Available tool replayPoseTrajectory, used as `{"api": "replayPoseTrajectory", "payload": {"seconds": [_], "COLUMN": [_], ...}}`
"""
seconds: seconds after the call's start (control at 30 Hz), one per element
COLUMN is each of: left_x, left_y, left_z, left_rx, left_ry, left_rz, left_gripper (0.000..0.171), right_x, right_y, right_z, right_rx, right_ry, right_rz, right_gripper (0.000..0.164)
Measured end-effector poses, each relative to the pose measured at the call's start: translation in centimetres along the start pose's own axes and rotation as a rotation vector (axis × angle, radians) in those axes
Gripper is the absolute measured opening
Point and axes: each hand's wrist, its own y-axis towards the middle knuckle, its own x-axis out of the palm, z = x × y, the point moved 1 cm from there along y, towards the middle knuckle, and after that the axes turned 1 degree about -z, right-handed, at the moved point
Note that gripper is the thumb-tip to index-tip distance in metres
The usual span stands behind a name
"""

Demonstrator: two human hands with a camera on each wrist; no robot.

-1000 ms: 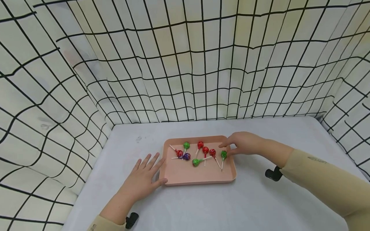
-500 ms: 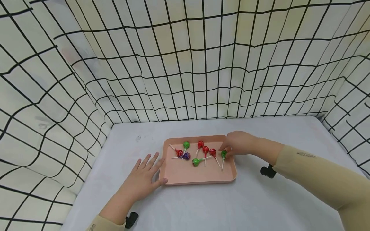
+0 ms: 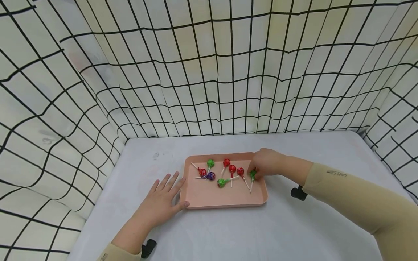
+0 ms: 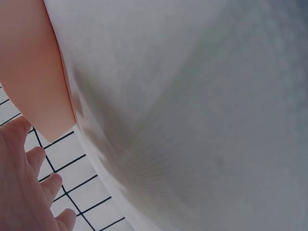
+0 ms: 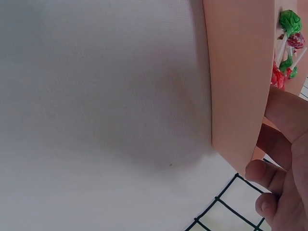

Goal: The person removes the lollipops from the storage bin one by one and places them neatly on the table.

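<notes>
Fingers of the right hand (image 3: pixel 269 161) pinch a round, glossy green lollipop (image 3: pixel 253 174), the left hand (image 3: pixel 160 204) splayed.

Pale, black-gridded walls (image 3: pixel 241 66) stand behind a white table (image 3: pixel 287 232).

Lollipops (image 3: pixel 221 183) are red, green and purple, the tray (image 3: pixel 209 197) pink, the wall (image 3: pixel 224 69) black-gridded

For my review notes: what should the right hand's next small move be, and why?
Probably settle the right hand into a pinch on the green lollipop nearest the right end of the tray: the hand is right at that lollipop's wrapped top, but whether it grips it is unclear. The left hand is spread at the tray's left end.
</notes>
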Motion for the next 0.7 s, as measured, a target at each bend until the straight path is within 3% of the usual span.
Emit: {"api": "replayPoseTrajectory", "payload": {"seconds": [0.33, 0.53, 0.7], "left_x": [-0.3, -0.4, -0.6], "left_y": [-0.1, -0.1, -0.1], "left_z": [0.2, 0.2, 0.2], "left_rx": [-0.004, -0.005, -0.003], "left_ry": [-0.010, -0.010, -0.009], "left_rz": [-0.003, -0.007, -0.005], "left_gripper": [0.086, 0.086, 0.086], "right_x": [0.0, -1.1, -2.1], "right_y": [0.0, -0.4, -1.1], "right_z": [0.1, 0.0, 0.2], "right_rx": [-0.034, -0.066, -0.071], "right_ry": [-0.035, -0.107, -0.101], "right_rz": [0.026, 0.073, 0.097], "right_gripper": [0.021, 0.022, 0.022]}}
